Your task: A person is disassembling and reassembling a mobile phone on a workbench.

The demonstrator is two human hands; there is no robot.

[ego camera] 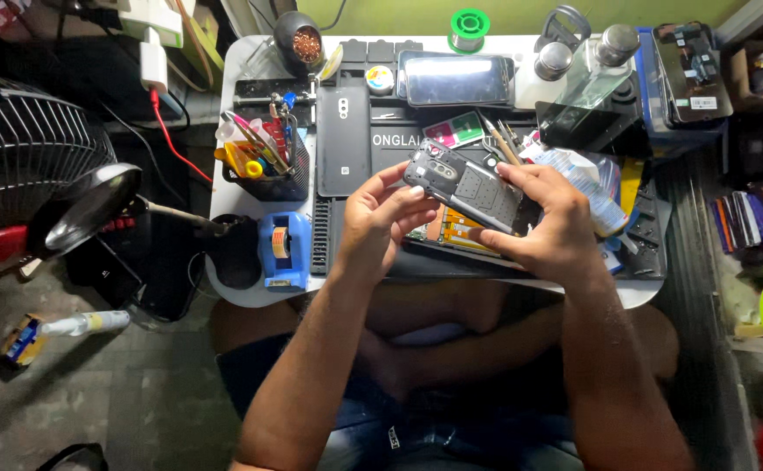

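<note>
I hold an opened smartphone [467, 185] above the black repair mat [360, 231], its back off so the grey inner shield and camera cluster face up at me. My left hand [380, 222] is curled at the phone's upper end, thumb and fingertips pinching the corner by the cameras. My right hand [549, 222] is closed around the lower end, fingers wrapped under the frame and thumb lying along its top edge. A black back cover [344, 139] lies flat on the mat just beyond, and another phone [456, 80] rests face up farther back. The tool cup [264, 161] stands to my left, the tape dispenser [283, 250] near my left wrist. I judge this as the inspection stage of a teardown: I'm looking the board side over. The next move calls for a steady grip with one hand and a fine tool in the other.
</note>
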